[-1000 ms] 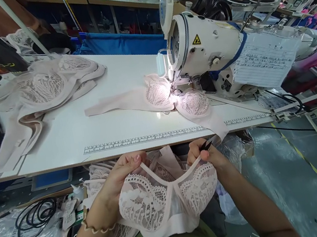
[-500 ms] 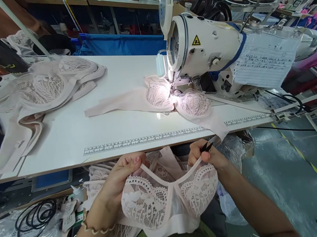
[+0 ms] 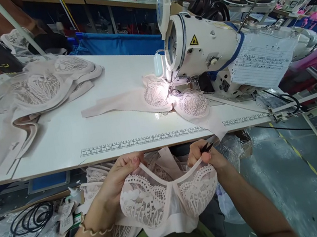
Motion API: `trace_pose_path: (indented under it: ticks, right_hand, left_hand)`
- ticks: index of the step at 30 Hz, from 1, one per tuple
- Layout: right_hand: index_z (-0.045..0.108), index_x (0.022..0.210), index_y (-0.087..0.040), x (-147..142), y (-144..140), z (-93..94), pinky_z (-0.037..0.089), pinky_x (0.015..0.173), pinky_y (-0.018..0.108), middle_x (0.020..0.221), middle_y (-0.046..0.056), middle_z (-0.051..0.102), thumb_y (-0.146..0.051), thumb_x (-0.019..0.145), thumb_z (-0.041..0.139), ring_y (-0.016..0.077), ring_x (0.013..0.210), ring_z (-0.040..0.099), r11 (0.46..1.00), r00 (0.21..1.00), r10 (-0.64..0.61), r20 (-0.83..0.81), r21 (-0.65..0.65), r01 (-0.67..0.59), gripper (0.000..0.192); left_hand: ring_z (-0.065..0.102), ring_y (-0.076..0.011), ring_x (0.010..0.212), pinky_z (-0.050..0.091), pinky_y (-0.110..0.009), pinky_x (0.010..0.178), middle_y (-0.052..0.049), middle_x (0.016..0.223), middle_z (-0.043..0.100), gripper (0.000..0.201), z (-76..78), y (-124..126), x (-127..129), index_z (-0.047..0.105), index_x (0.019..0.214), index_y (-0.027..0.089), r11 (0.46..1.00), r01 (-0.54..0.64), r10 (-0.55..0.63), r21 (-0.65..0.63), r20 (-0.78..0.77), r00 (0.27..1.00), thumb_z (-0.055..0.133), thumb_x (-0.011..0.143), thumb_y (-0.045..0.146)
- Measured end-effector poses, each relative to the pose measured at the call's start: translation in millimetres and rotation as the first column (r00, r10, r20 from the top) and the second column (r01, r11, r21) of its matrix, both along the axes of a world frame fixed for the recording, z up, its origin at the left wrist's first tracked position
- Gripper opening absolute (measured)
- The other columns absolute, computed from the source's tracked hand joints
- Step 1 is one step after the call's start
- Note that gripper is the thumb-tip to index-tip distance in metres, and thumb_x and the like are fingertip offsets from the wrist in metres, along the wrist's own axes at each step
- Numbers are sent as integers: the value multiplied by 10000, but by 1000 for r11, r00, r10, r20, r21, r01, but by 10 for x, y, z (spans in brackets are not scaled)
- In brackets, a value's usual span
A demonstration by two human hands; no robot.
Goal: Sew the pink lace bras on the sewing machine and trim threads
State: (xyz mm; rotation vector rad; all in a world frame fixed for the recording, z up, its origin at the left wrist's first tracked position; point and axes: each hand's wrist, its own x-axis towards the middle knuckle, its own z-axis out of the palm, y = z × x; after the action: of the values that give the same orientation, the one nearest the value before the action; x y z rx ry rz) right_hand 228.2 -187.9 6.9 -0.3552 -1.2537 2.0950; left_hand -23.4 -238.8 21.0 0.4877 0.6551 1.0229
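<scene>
Lace bra, 2 hands, L, R

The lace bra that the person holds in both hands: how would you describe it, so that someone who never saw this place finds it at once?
Start at the white sewing machine on the long white table, then look below the table's front edge with the printed ruler. There the left hand and right hand stretch a pale pink lace bra over the lap. Unlike the bras lying on the table, it is held up in the air.

White table — lace bras
</scene>
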Motion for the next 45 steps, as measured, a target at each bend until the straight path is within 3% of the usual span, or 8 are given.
trace_pose_path:
  ticks: [9, 12, 14, 17, 21, 30, 36, 45]
  right_hand:
    - [340, 568, -221, 27, 16, -11, 177, 388, 225, 438, -104, 333, -675, 756, 726, 46, 359, 215, 996, 997, -19, 79, 89, 11, 624]
    - [483, 592, -195, 73, 82, 88, 227, 413, 224, 475, -77, 421, -635, 781, 729, 54, 390, 289, 981, 986, 16, 164, 186, -47, 539]
    - [634, 691, -167, 71, 115, 205, 291, 447, 223, 536, -39, 538, -569, 827, 718, 68, 427, 380, 929, 952, 22, 305, 346, -133, 432]
    - [734, 845, -173, -4, 102, 381, 424, 564, 241, 708, 32, 706, -453, 882, 688, 129, 581, 589, 747, 853, -39, 521, 582, -321, 286]
    - [719, 814, -179, -90, 24, 483, 467, 649, 265, 773, 54, 732, -271, 917, 618, 160, 692, 640, 621, 868, 45, 494, 667, -412, 171]
    - [733, 827, -145, 20, -48, 426, 392, 520, 212, 701, 27, 674, -301, 908, 676, 84, 525, 508, 795, 915, 36, 401, 543, -270, 185]
    - [714, 830, -143, -41, -73, 402, 296, 450, 195, 585, -30, 570, -275, 931, 635, 44, 431, 366, 826, 900, 21, 435, 500, -261, 184]
    - [732, 830, -128, -18, -27, 397, 350, 460, 189, 627, 5, 627, -328, 912, 658, 60, 474, 434, 856, 895, 103, 435, 419, -302, 229]
  left_hand:
    - [279, -50, 365, 241, -180, 387, 66, 430, 329, 595, -80, -6, -16, 363, 498, 173, 1000, 25, -24, 19, -13, 1000, 827, 721, 469]
    - [290, -54, 385, 247, -189, 411, 58, 446, 346, 593, -37, 18, -7, 375, 497, 169, 996, 73, -70, 58, -50, 996, 814, 741, 485]
    - [303, -64, 397, 252, -203, 420, 51, 458, 360, 584, 13, 52, 17, 399, 502, 171, 985, 148, -138, 90, -110, 984, 803, 749, 513]
    - [296, -73, 402, 236, -224, 419, 47, 469, 365, 570, 98, 116, 78, 435, 511, 175, 959, 251, -226, 129, -180, 957, 777, 759, 558]
    - [261, -71, 421, 183, -235, 432, 50, 475, 335, 580, 183, 171, 133, 420, 505, 179, 948, 274, -239, 163, -206, 949, 776, 754, 564]
    - [272, -83, 428, 205, -239, 411, 47, 485, 322, 581, 157, 165, 46, 410, 505, 189, 946, 265, -217, 188, -243, 946, 778, 753, 563]
    - [240, -72, 433, 187, -237, 414, 60, 495, 290, 593, 175, 129, 59, 391, 502, 189, 958, 235, -192, 163, -246, 950, 805, 728, 548]
    - [226, -65, 434, 193, -222, 409, 68, 495, 280, 587, 140, 150, 44, 381, 523, 182, 949, 253, -202, 191, -248, 947, 794, 758, 527]
